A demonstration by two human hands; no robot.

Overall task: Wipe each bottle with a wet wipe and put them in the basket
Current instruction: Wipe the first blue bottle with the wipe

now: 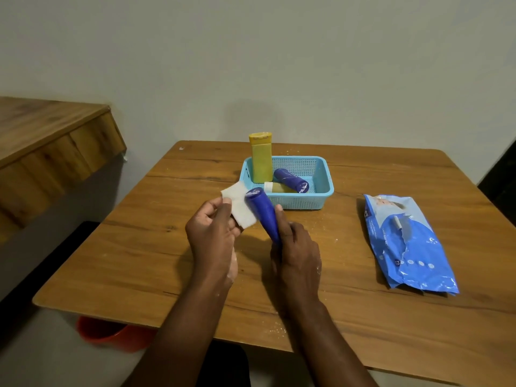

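The right hand (297, 247) is wrapped around the lower end of a blue bottle (264, 215), fingers clamped on it, holding it tilted above the wooden counter (139, 261) so its far end leans up and to the left. The left hand (210, 233) pinches a white wet wipe (240, 203) between thumb and fingers; the wipe lies just beside the raised end of the bottle and seems to touch its side, though the exact contact is hard to make out. Just behind both hands sits a light blue plastic basket (321, 195) with mesh walls. Three bottles are in it — a tall yellow bottle (262, 159) standing upright in the left corner, a second blue bottle (291, 180) lying on its side across the middle, and a small yellowish bottle with a white cap (279, 187) lying below it, partly hidden by the basket's front wall. Well to the right of the basket, a blue pack of wet wipes (410, 244) lies flat on the counter, its top flap torn open. White specks dot the wood near the hands. Below the counter's left edge, part of a red bucket (111, 335) shows, and a second wooden surface (50, 135) stands against the wall at far left.
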